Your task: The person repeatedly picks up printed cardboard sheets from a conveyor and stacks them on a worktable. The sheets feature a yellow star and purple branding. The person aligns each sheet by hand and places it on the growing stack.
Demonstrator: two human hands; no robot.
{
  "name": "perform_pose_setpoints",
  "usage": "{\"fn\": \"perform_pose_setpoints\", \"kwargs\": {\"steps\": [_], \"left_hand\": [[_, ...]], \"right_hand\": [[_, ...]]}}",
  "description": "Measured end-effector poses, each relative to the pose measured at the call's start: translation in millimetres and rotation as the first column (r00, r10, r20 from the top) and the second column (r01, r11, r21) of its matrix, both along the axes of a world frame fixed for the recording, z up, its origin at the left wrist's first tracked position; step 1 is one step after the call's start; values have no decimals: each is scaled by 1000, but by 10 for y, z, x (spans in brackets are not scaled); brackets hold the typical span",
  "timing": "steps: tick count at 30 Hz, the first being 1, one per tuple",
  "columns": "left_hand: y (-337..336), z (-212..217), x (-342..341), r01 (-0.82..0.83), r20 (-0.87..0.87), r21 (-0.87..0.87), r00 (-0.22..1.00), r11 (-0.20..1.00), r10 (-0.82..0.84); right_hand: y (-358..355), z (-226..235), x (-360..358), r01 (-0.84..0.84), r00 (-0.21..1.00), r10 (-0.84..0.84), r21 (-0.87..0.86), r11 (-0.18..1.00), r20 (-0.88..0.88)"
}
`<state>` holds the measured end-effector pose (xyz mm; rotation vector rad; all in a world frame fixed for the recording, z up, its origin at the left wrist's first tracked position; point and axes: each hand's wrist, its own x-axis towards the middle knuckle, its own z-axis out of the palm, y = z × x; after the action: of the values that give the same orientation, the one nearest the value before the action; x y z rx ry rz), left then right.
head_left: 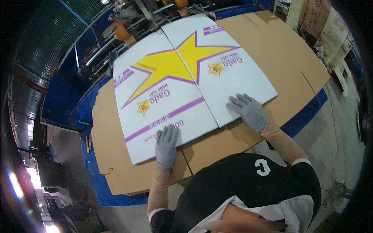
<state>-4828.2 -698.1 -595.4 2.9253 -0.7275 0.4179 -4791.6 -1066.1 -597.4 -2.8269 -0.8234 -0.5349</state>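
Observation:
A flat white cardboard box blank [229,87], printed with a large yellow star and purple stripes, lies on a pile of plain brown cardboard sheets [107,149]. A dark slit divides its panels down the middle. My left hand [167,145], in a grey glove, rests flat on its near left part with the fingers stretched forward. Also gloved in grey, my right hand [248,110] lies over the near right edge, fingers spread on the white surface. Neither hand is wrapped around anything. Both thumbs are partly hidden from view.
A blue machine table [95,190] carries the pile. Beyond the far edge stand metal rollers [103,50] with orange wheels [122,32]. Brown printed cardboard [315,15] stands at the far right. Grey concrete floor [330,132] shows on the right.

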Motion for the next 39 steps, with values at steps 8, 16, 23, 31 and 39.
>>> {"fn": "perform_pose_setpoints", "kwargs": {"steps": [8, 16, 23, 31, 39], "left_hand": [[35, -112, 109, 17, 150, 95, 988, 995, -31], [-206, -39, -967, -262, 223, 69, 945, 963, 241], [318, -435, -3474, -471, 62, -282, 861, 836, 505], [812, -970, -5083, -692, -346, -707, 157, -147, 925], [860, -915, -5125, -94, -388, -916, 448, -389, 805]], "right_hand": [[-3, -243, 119, 63, 997, -63, -10, 998, 40], [14, -320, 159, 193, 981, -189, 103, 976, -52], [-652, -829, -597, 516, 855, -516, 165, 841, -47], [-873, -862, -1939, 322, 915, -364, 228, 919, 174], [-1567, -734, -3240, 559, 829, -458, 445, 699, -322]]}}
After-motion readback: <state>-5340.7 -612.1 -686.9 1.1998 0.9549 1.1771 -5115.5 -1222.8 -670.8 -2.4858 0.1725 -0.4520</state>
